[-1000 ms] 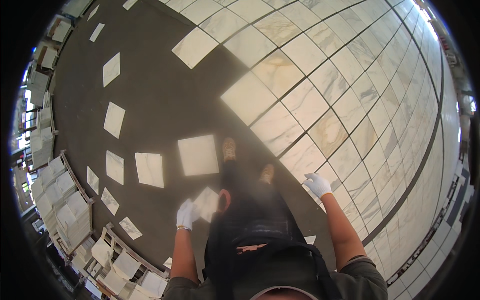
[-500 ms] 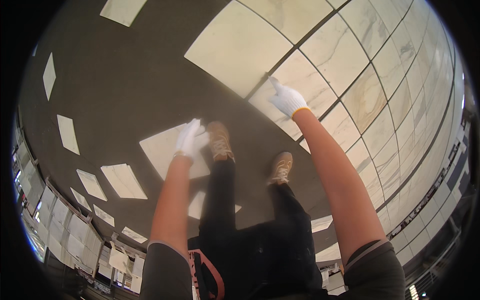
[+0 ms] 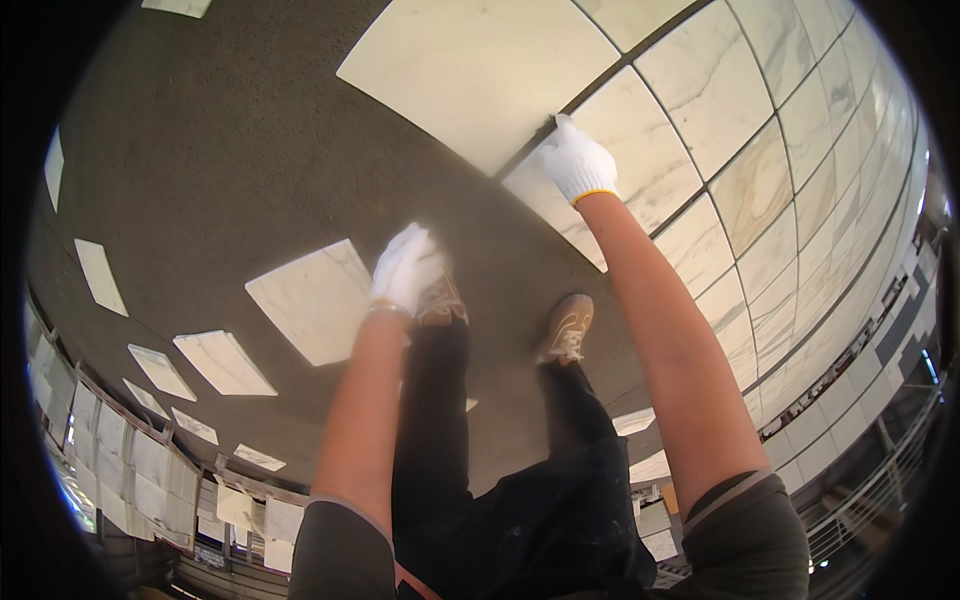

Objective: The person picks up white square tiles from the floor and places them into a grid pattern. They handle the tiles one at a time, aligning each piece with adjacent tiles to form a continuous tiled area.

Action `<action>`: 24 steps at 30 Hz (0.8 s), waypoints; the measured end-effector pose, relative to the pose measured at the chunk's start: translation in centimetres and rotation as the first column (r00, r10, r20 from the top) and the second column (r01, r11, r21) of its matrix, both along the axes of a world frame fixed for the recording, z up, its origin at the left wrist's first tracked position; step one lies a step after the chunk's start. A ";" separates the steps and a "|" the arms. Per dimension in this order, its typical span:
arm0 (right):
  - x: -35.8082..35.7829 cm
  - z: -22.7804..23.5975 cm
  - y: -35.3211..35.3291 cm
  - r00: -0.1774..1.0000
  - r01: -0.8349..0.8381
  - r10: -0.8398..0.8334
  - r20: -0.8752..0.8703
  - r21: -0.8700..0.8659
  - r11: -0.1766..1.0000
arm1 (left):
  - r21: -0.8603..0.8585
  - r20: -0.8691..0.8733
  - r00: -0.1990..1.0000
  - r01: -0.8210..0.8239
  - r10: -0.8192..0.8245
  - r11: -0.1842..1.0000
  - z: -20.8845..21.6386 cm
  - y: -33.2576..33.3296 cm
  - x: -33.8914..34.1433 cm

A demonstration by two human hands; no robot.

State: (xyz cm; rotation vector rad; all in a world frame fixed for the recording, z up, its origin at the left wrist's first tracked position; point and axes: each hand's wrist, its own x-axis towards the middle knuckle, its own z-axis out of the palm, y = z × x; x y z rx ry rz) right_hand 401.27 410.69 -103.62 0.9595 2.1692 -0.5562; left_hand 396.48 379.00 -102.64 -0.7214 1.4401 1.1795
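Note:
My right hand (image 3: 581, 163), in a white knit glove with a yellow cuff, is at a marble-look tile (image 3: 630, 150), beside the dark gap between it and a large pale tile (image 3: 480, 75). Its fingers are curled in, with one fingertip at the gap. A small dark patch shows at that fingertip; whether the hand holds something is unclear. My left hand (image 3: 407, 268), also white-gloved, is over my left shoe, next to a loose white tile (image 3: 312, 300). Motion smears its fingers, and I see nothing in it.
Laid tiles with dark gaps spread to the right. Several loose tiles, among them a stacked pale one (image 3: 224, 362), lie on the dark grey floor (image 3: 230, 180). My right shoe (image 3: 570, 325) stands near the laid edge. Racks of slabs (image 3: 150, 480) stand at the far left.
My right hand has moved slightly up in the view, still along the gap. My left hand has shifted right, off the loose tile and over my shoe. The view has tilted a little.

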 end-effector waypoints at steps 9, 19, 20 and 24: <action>0.8 -2.2 -0.2 0.959 -0.279 0.279 0.048 -0.006 0.960 | 0.051 0.048 0.994 -0.099 0.096 0.994 -2.0 2.7 -2.0; -1.7 -1.3 -2.2 0.909 -0.388 0.385 0.159 -0.014 0.922 | 0.215 0.109 0.985 -0.152 0.131 0.965 1.1 9.0 -3.1; -1.4 -0.8 -2.2 0.972 -0.201 0.200 0.123 0.002 0.980 | 0.206 0.098 0.988 -0.133 0.115 0.969 1.4 8.4 -3.0; -0.2 -0.6 -1.9 0.955 -0.290 0.288 0.077 0.030 0.956 | 0.059 0.118 0.973 -0.204 0.196 0.977 0.8 4.7 -2.0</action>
